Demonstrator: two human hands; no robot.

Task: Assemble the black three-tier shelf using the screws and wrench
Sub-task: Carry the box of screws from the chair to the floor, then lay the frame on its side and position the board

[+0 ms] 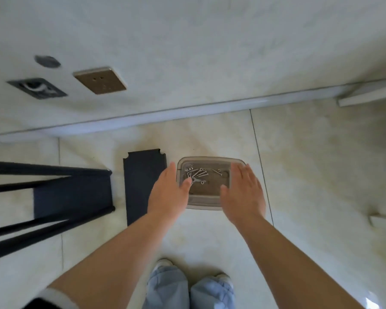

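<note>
At the far left, the partly built black shelf frame (54,192) lies on its side on the pale tiled floor (321,175), its thin black legs running off the left edge and one dark panel fixed between them. Above it, on the white wall (187,41), sit a dark square fitting (36,88), a round grey cap (47,61) and a brown socket plate (100,80). Just right of the frame, a loose black shelf board (140,184) with notched corners lies flat on the floor, its right edge partly covered by the left hand (168,192). That hand is stretched forward with straight fingers, holding nothing; its fingertips reach over the left rim of a clear plastic tray (207,204), though whether they touch it cannot be told. Inside the tray lie scattered silver screws (202,172) and a small wrench (196,180), close to the left-hand fingertips. The right hand (245,192) is likewise flat and spread, empty, held over the tray's right side. Below, between the forearms, show light blue trouser legs (187,291) and white shoes (164,263). At the right, a white skirting strip (366,94) meets the floor.
</note>
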